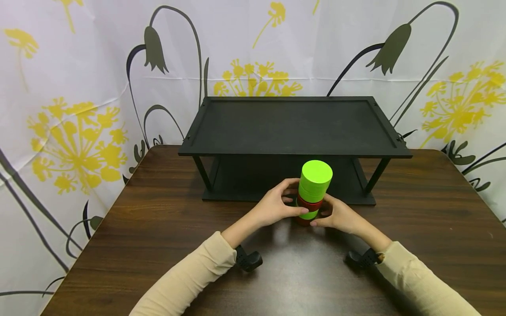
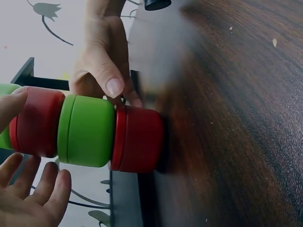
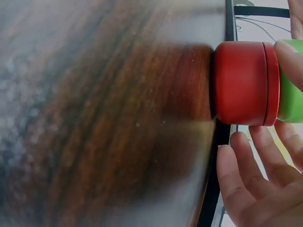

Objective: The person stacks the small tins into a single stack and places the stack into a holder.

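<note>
Stack of green and red tubs [image 1: 315, 188] upright on desk [image 1: 166, 237], before black shelf [image 1: 284, 125], between both hands. Left hand [image 1: 278, 202]: fingers curled round it higher; right hand [image 1: 343, 216]: fingers cupping it lower.

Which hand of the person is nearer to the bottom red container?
Right. The right hand is at the bottom red container; the left hand is higher, at the upper red container.

In front of the stacked containers [image 1: 315, 186], the desk [image 1: 300, 276] leaves room between the forearms [image 1: 191, 274], while the black shelf [image 1: 292, 125] obstructs the way behind.
</note>
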`<state>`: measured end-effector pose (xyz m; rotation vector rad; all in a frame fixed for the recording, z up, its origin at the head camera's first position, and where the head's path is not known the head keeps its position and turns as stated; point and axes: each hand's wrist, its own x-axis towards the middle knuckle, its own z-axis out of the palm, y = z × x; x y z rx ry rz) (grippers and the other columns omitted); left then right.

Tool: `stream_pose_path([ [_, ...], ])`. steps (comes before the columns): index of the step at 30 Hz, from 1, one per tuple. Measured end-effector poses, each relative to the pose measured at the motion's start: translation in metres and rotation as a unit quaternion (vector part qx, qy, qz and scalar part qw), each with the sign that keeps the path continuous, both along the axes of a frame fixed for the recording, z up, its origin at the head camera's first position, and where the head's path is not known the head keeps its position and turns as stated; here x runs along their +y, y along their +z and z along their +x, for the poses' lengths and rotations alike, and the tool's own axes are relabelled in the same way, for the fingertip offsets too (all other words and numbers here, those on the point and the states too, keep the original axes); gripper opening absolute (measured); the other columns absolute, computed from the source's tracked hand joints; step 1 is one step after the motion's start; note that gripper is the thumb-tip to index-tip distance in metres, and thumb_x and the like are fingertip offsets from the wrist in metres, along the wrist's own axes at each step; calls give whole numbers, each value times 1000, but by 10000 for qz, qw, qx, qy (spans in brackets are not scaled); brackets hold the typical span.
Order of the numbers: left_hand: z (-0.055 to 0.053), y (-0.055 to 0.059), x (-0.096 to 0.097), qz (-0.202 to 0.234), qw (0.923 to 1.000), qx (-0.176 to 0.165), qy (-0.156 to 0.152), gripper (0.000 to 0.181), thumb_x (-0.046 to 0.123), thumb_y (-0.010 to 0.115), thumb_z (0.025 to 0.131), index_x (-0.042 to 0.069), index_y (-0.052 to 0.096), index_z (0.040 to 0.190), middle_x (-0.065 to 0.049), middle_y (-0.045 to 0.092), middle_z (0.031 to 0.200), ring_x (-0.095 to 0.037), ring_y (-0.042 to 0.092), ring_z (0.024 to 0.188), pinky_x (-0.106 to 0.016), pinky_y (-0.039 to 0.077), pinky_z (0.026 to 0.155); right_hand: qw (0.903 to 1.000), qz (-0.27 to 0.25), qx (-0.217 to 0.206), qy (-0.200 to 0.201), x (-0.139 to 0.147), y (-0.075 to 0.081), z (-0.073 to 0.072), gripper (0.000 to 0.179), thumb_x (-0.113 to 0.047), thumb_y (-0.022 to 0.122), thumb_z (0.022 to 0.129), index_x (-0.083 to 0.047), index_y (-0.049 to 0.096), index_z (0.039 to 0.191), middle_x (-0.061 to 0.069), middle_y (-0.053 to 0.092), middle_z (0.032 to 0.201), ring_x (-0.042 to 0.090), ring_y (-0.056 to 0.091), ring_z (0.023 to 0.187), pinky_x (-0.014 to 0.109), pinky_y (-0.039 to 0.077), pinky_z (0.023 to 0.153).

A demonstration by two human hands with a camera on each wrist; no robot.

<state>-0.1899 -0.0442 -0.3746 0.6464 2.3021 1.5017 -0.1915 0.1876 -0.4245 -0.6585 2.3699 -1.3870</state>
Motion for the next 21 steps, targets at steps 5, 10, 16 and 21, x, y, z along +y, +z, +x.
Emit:
stream_pose_path([
  [5,-2,-3,3,-101,9999,-15,46,71,22,75,83,14,38,144,-8,46,143,-28,53,126,-40,47,104,10000,66,14,-31,-1,-2,0,73,-20,76,82,4,39,139,26,50,135,42,55,120,52,49,98],
  [10,-3,-5,6,-175,9998,-62,114,71,23,75,83,17,39,143,-5,47,143,-25,53,126,-38,47,104,9998,190,21,-67,-2,-5,-1,69,-22,76,82,5,43,135,26,52,133,40,58,116,48,52,95],
  [16,-4,-7,6,-163,9998,-43,107,67,23,74,84,17,40,142,-4,49,140,-23,54,124,-36,47,104,9996,222,157,-76,-3,-5,-1,64,-20,75,82,7,45,132,26,53,130,39,60,113,44,55,91],
  [21,-4,-8,6,-172,9997,-90,112,66,24,73,85,18,40,142,-4,49,140,-24,54,124,-36,49,102,9996,212,155,-62,-5,-6,-2,63,-19,75,82,6,45,131,25,54,129,37,60,112,39,56,88],
])
